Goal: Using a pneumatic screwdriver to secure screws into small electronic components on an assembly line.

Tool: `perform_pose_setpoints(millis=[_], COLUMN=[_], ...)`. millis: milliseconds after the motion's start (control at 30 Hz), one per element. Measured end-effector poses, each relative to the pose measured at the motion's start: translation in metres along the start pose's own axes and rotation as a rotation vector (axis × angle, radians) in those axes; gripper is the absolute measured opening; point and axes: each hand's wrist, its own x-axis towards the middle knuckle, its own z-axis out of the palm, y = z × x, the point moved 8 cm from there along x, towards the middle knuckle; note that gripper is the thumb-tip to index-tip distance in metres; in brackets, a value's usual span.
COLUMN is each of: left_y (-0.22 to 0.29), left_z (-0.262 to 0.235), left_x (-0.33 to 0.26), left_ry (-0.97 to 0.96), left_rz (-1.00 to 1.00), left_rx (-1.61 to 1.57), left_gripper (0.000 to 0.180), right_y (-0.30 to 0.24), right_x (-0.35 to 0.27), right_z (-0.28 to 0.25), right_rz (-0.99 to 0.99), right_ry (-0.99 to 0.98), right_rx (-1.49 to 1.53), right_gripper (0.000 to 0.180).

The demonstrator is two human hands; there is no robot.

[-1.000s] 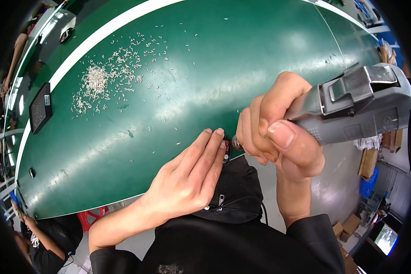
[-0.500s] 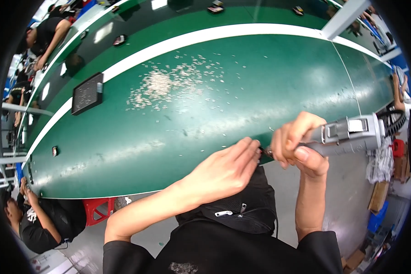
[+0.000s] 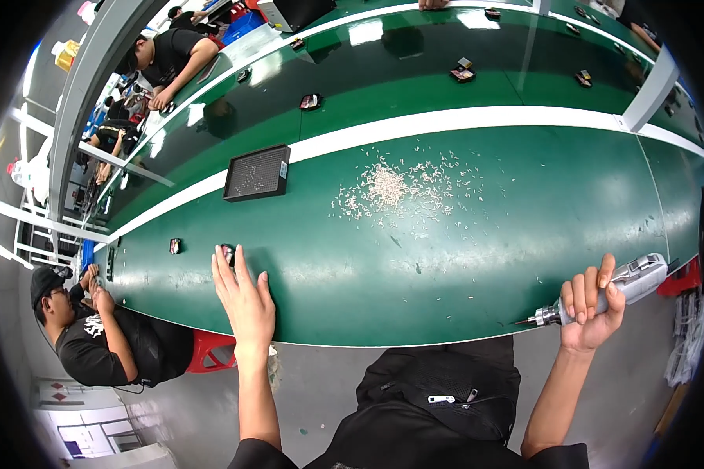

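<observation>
My right hand (image 3: pixel 589 309) is wrapped round a grey electric screwdriver (image 3: pixel 637 279), whose thin bit points left, low over the near edge of the green table. Out to the left, my left hand (image 3: pixel 246 301) has its fingers stretched and spread, thumb apart. At its fingertips lies a small dark part (image 3: pixel 228 252), partly covered by the fingers; I cannot tell whether they touch it. Farther left sits another small black part (image 3: pixel 175 246). A pile of tiny pale pieces (image 3: pixel 387 185) spreads across the middle of the table.
A black tray (image 3: pixel 284 172) with small pieces in it stands at the far left by the white strip (image 3: pixel 446 119). Beyond that strip, several small black parts lie on a dark green surface. A person (image 3: pixel 94 332) sits at the left end, beside a red stool (image 3: pixel 211 352).
My hands have come apart: the left has swung left to the small dark part with fingers spread, the right has moved right and down with the screwdriver. The view has shifted left.
</observation>
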Motion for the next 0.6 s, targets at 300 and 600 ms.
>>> perform_pose_setpoints(millis=[300,600], left_y=[0.091,0.108], left_z=[0.028,0.034], left_x=[0.062,0.064], left_ry=[-0.067,-0.071], left_rz=[0.299,0.609], left_rx=[-0.403,-0.283], left_gripper=[0.021,0.017], right_y=[0.012,0.009], right_x=[-0.008,-0.013], right_z=[-0.019,-0.023], right_rz=[0.029,0.021], right_ry=[0.103,0.108], right_rx=[0.08,0.118], right_gripper=[0.013,0.013])
